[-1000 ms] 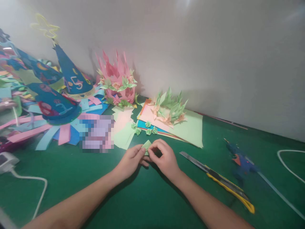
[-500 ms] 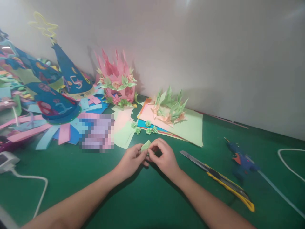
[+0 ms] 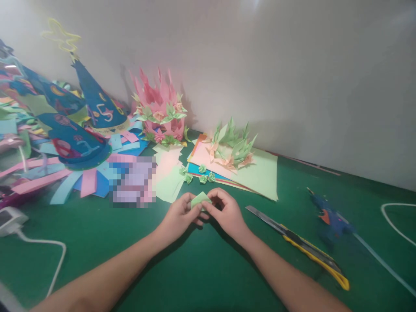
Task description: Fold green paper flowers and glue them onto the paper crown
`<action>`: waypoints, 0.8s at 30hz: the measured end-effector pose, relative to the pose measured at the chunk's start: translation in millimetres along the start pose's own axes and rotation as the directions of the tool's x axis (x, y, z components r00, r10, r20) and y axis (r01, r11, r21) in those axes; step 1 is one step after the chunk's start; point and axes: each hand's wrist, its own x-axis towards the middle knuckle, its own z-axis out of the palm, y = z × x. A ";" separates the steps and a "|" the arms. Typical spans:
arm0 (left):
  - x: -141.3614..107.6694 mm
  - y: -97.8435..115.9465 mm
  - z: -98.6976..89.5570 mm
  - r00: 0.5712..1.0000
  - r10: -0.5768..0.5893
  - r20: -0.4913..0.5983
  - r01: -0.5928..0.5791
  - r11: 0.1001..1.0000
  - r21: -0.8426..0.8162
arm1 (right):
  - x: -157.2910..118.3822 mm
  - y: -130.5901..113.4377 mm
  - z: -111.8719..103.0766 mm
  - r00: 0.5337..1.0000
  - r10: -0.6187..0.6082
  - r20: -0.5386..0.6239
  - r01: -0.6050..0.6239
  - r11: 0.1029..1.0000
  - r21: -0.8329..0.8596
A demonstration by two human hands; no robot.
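A small folded piece of light green paper point(image 3: 200, 198) is pinched between my two hands above the green table. My left hand point(image 3: 179, 217) grips its left side, thumb in front and fingers behind. On the right edge, my right hand point(image 3: 226, 213) closes with thumb and forefinger; the paper's lower part is hidden by the fingers. Just beyond lie several small green paper roses point(image 3: 203, 178). A green paper crown with peach flowers point(image 3: 231, 145) rests on a stack of coloured paper sheets point(image 3: 264, 175) behind them.
A yellow utility knife point(image 3: 312, 251), blade out, lies right of my hands. Farther right is a blue glue gun point(image 3: 334, 221) with a glue stick. Pink paper crowns point(image 3: 159, 110) and blue cone hats point(image 3: 97, 97) stand at back left among paper strips. A white cable point(image 3: 45, 241) runs at left.
My right thumb and forefinger have come down flatter against the green paper, closing the gap between them. More of the paper's upper face shows now. The left hand keeps its hold.
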 end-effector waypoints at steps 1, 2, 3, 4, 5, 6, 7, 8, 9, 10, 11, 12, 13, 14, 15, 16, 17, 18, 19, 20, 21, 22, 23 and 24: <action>0.1 -0.1 -0.2 1.000 -0.004 0.002 0.004 1.000 0.001 | 0.6 -0.3 -0.5 1.000 0.008 0.011 -0.008 1.000 0.009; 0.3 -0.2 -0.4 1.000 -0.007 0.005 0.007 1.000 0.002 | 0.9 -0.6 -0.9 1.000 0.013 0.020 -0.013 1.000 0.014; 0.4 -0.3 -0.6 1.000 -0.008 0.006 0.008 1.000 0.002 | 1.0 -0.9 -1.2 1.000 0.013 0.027 -0.014 1.000 0.012; 0.6 -0.5 -0.7 1.000 -0.008 0.007 0.008 1.000 0.002 | 0.9 -1.3 -1.2 1.000 0.008 0.030 -0.008 1.000 0.002; 0.7 -0.7 -0.7 1.000 -0.008 0.003 0.008 1.000 0.001 | 0.5 -1.7 -1.2 1.000 -0.002 0.029 0.002 1.000 -0.015; 0.8 -1.0 -0.7 1.000 -0.009 -0.002 0.009 1.000 0.001 | 0.1 -2.2 -1.1 1.000 -0.017 0.024 0.018 0.999 -0.037; 0.8 -1.2 -0.8 1.000 -0.011 -0.006 0.011 1.000 0.002 | -0.4 -2.8 -1.1 0.999 -0.037 0.017 0.038 0.998 -0.058; 0.8 -1.3 -0.9 1.000 -0.013 -0.007 0.013 1.000 0.002 | -0.8 -3.5 -1.2 0.998 -0.060 0.011 0.061 0.995 -0.079; 0.7 -1.4 -1.1 1.000 -0.016 -0.007 0.016 1.000 0.000 | -1.2 -4.3 -1.3 0.996 -0.084 0.010 0.084 0.992 -0.097; 0.6 -1.2 -1.4 1.000 -0.017 -0.005 0.017 1.000 -0.007 | -1.5 -5.2 -1.6 0.994 -0.105 0.018 0.106 0.988 -0.110; 0.4 -0.8 -1.8 1.000 -0.018 -0.001 0.018 1.000 -0.018 | -1.7 -6.0 -2.0 0.992 -0.123 0.033 0.126 0.985 -0.116; 0.3 -0.2 -2.3 1.000 -0.019 0.007 0.019 0.999 -0.033 | -1.7 -6.7 -2.3 0.989 -0.136 0.054 0.141 0.984 -0.111; 0.2 0.5 -2.7 1.000 -0.019 0.016 0.019 0.999 -0.051 | -1.7 -7.3 -2.7 0.987 -0.142 0.080 0.150 0.984 -0.096; 0.1 1.4 -3.2 0.999 -0.020 0.027 0.022 0.997 -0.069 | -1.5 -7.7 -3.0 0.984 -0.141 0.104 0.150 0.986 -0.075; 0.1 2.3 -3.6 0.999 -0.022 0.037 0.025 0.996 -0.086 | -1.4 -7.8 -3.1 0.983 -0.135 0.123 0.142 0.989 -0.049; 0.1 3.4 -3.8 0.999 -0.025 0.045 0.029 0.995 -0.098 | -1.2 -7.7 -3.2 0.983 -0.123 0.135 0.128 0.991 -0.026; 0.0 4.4 -4.0 0.998 -0.028 0.047 0.033 0.994 -0.109 | -1.1 -7.3 -3.2 0.984 -0.110 0.139 0.111 0.994 -0.006; -0.1 5.5 -4.0 0.998 -0.031 0.046 0.036 0.992 -0.119 | -1.0 -6.9 -3.2 0.985 -0.098 0.139 0.097 0.995 0.009; -0.3 6.6 -3.9 0.999 -0.029 0.039 0.034 0.991 -0.128 | -1.0 -6.6 -3.2 0.987 -0.092 0.132 0.090 0.996 0.020; -0.6 7.9 -3.8 0.999 -0.026 0.029 0.030 0.990 -0.134 | -1.0 -6.4 -3.4 0.988 -0.094 0.121 0.090 0.995 0.031; -1.0 9.2 -3.6 1.000 -0.019 0.015 0.021 0.990 -0.137 | -1.0 -6.5 -3.8 0.988 -0.103 0.112 0.099 0.994 0.042; -1.4 10.5 -3.5 1.000 -0.009 0.002 0.009 0.991 -0.132 | -1.1 -7.0 -4.4 0.988 -0.120 0.102 0.115 0.992 0.057; -1.7 11.7 -3.4 1.000 0.004 -0.009 -0.005 0.993 -0.120 | -1.2 -7.9 -5.3 0.985 -0.141 0.098 0.134 0.988 0.077; -1.9 12.7 -3.4 1.000 0.023 -0.018 -0.024 0.995 -0.099 | -1.3 -9.0 -6.3 0.982 -0.159 0.101 0.150 0.984 0.099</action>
